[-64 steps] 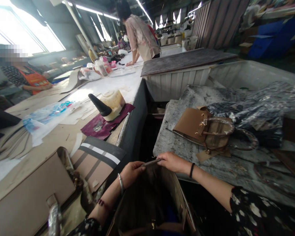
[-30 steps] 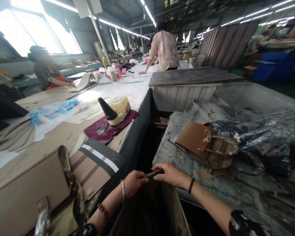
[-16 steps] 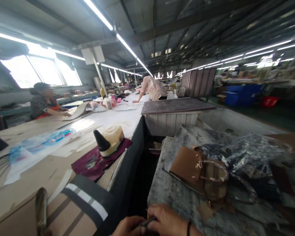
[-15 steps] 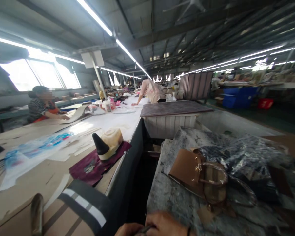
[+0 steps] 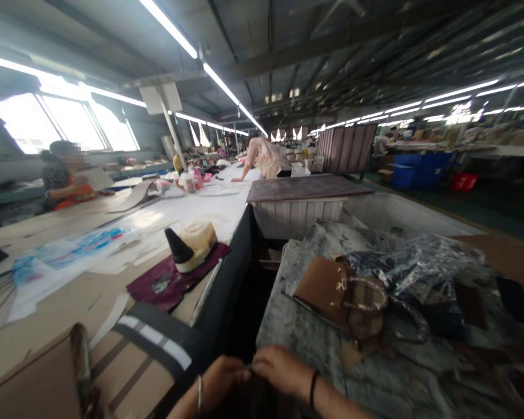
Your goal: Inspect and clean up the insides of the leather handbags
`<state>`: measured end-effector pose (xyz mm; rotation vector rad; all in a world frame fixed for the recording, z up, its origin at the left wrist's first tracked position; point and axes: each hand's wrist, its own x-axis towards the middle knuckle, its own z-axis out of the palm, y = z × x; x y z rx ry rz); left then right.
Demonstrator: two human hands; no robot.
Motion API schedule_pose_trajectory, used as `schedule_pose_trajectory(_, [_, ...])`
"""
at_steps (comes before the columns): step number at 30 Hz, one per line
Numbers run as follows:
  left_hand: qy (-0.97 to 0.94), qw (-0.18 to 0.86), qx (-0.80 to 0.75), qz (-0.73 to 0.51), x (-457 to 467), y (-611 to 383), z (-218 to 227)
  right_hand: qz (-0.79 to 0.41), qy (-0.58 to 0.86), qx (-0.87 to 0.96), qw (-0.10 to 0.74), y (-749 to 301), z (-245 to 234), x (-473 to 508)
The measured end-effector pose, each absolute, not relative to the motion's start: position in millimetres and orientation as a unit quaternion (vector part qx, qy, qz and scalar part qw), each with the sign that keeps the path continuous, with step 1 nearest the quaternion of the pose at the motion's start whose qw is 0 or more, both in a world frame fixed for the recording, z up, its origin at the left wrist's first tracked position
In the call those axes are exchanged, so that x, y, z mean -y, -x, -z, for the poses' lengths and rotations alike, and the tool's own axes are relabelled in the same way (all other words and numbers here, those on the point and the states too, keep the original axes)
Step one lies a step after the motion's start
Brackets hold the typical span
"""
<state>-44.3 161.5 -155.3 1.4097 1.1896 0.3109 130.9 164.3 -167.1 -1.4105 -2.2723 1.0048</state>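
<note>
My left hand (image 5: pixel 222 379), with a pale bangle at the wrist, is low in the middle of the view. Its fingers are pinched together. Close against it, my right hand (image 5: pixel 283 369) with a dark wrist band has its fingers curled, and the fingertips of both meet. A small dark piece seems to lie between them, too dim to name. To the left is a striped panel (image 5: pixel 135 355) in beige, dark and white beside a brown bag (image 5: pixel 35 378). Right of my hands, a brown handbag (image 5: pixel 321 288) with wrapped handles lies on the grey worn table (image 5: pixel 271 326).
A yellowish container with a black cone nozzle (image 5: pixel 179 247) stands on maroon material (image 5: pixel 170 285) on the long left table. Crumpled clear plastic (image 5: pixel 423 267) covers dark items at right. A dark gap (image 5: pixel 253 302) separates the tables. Two co-workers are farther off, at left and ahead.
Both hands have risen further into view, still close together. The view has shifted slightly. The co-worker at left now holds up a pale sheet.
</note>
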Motion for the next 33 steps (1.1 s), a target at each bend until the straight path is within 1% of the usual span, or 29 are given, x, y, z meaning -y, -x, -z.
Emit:
schedule_pose_trajectory(4, [-0.520,0.676,-0.506,-0.129,-164.5,54.6,164.9,-0.379,0.502,0.765,0.138,-136.2,171.3,-165.6])
schedule_pose_trajectory(9, [-0.487,0.706,-0.500,-0.121,-160.2,62.5,160.7,-0.377,0.502,0.765,0.144,-134.6,169.6,-166.9])
schedule_pose_trajectory(14, [-0.504,0.684,-0.507,-0.142,-156.0,63.7,158.9,-0.385,0.478,0.775,0.148,-133.1,163.6,-166.2])
schedule_pose_trajectory(19, [-0.508,0.673,-0.516,-0.149,-153.9,62.9,161.4,-0.438,0.462,0.754,0.162,-145.5,164.8,-161.5])
schedule_pose_trajectory(23, [-0.507,0.663,-0.529,-0.152,-153.0,62.2,164.2,-0.471,0.485,0.718,0.164,-154.9,168.2,-154.7])
schedule_pose_trajectory(28, [-0.528,0.631,-0.548,-0.150,-155.2,58.2,163.0,-0.467,0.511,0.702,0.167,-158.1,168.7,-151.5])
schedule_pose_trajectory(33, [-0.558,0.596,-0.559,-0.147,-156.9,52.5,160.1,-0.466,0.507,0.707,0.160,-164.0,169.8,-152.8])
